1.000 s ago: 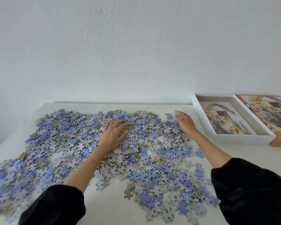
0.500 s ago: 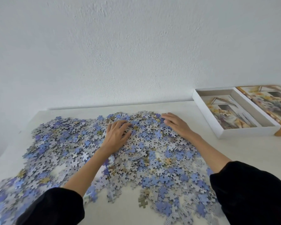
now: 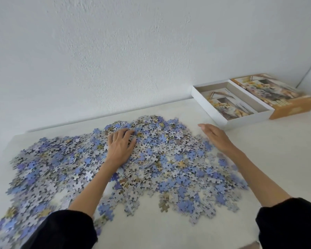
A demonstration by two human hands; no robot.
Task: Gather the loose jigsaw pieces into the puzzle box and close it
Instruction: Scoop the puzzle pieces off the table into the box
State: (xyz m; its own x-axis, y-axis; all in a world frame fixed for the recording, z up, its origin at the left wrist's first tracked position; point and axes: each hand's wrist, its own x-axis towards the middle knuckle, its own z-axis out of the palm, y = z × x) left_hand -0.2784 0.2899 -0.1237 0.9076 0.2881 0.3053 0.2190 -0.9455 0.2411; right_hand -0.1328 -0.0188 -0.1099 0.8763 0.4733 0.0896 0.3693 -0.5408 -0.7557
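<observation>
1. Under the flat, spread fingers of the left hand (image 3: 119, 148), a wide drift of loose blue, grey and tan cardboard jigsaw pieces (image 3: 169, 159) is lying on the pale table (image 3: 169, 232). It is reaching from far left of that hand across to the right hand (image 3: 215, 137).
2. The left hand is pressing palm-down on the heap and gripping nothing.
3. The right hand is standing at the heap's right fringe with its fingers straight and together. It is holding nothing, and it is probably grazing the tabletop, though blur is making that hard to confirm.
4. The pieces are looking light, thin and stiff, and likely to slide and scatter. Sweeping them into a mound and scooping with both cupped hands is looking more workable than pinching single pieces.
5. Just beyond the right hand's fingertips, the shallow white cardboard box tray (image 3: 250, 119) is sitting open, with a printed picture sheet lying in it.
6. Touching the tray's far side, the orange-sided picture lid (image 3: 294, 107) is resting face-up.
7. Between the right hand and the tray only bare table is showing; black sleeves (image 3: 291, 223) are hanging close over the nearer pieces and may drag some along.
</observation>
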